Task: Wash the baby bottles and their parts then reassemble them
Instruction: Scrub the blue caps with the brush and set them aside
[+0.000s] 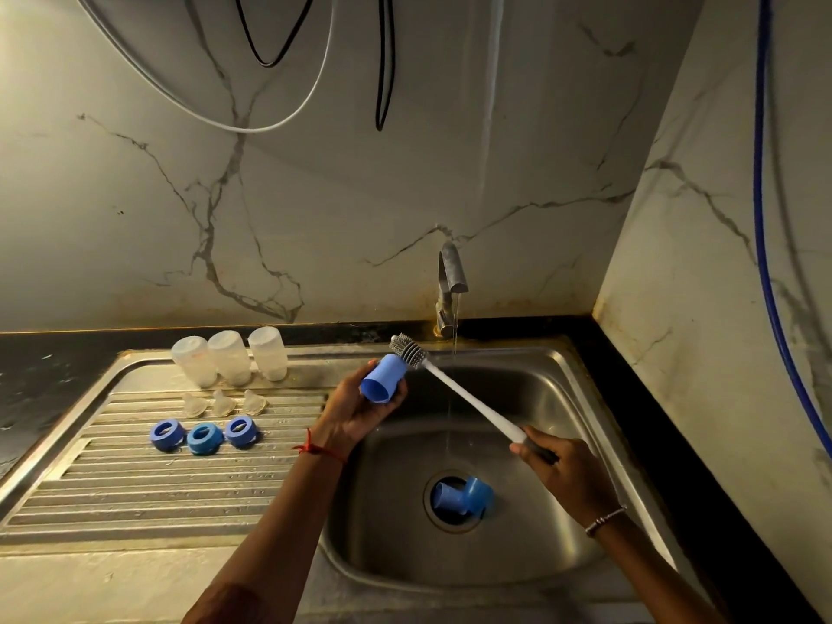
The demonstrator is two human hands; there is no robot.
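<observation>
Baby bottles (pixel 229 357) are stood in a row at the back of the draining board (pixel 135 488), with three clear teats (pixel 223 403) and three blue rings (pixel 205 438) laid in front. A blue cap (pixel 380 380) is gripped in the curled left hand (pixel 355 414) over the left edge of the sink (pixel 531 389), open end toward the camera. The brush (pixel 468 398) is clasped by its dark grip in the right hand (pixel 562 470), its bristle head (pixel 407 349) at the cap's far end. Two more blue caps (pixel 463 497) lie over the drain, and water is running from the tap (pixel 450 281). For a thorough scrub, the bristles should be brought into the open end, twisted against the inner wall, then rinsed under the stream.
</observation>
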